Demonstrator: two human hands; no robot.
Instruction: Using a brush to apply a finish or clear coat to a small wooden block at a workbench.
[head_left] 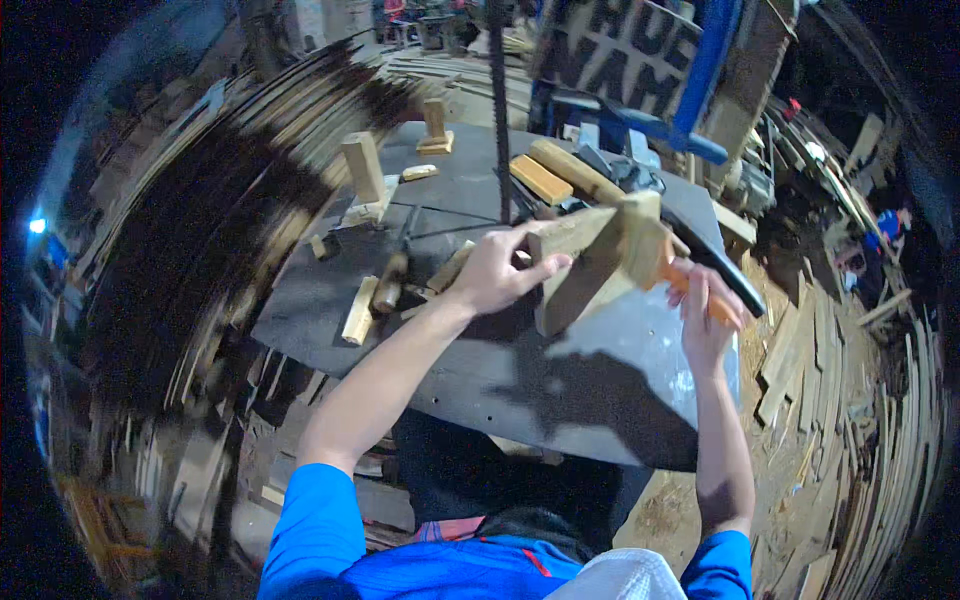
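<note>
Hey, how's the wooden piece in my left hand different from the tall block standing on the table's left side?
The wooden piece is gripped by your left hand; the tall block stands untouched. The wooden piece looks broader, while the tall block is narrow, like a post. Both are pale wood.

L arm (390, 385) comes up from the bottom L of the pic, leaning R, w/ the elbow bent a bit. L hand (495, 268) is near the mid, back of it facing up, fingers bent fwd & L thumb (548, 268) poking out to the R, in a grip. R arm (726, 440) goes almost str. up from the bottom R. R hand (703, 305) is R of the mid, a bit lower than L hand, w/ R fingers (692, 284) curled in. Both hands are well apart.
</note>
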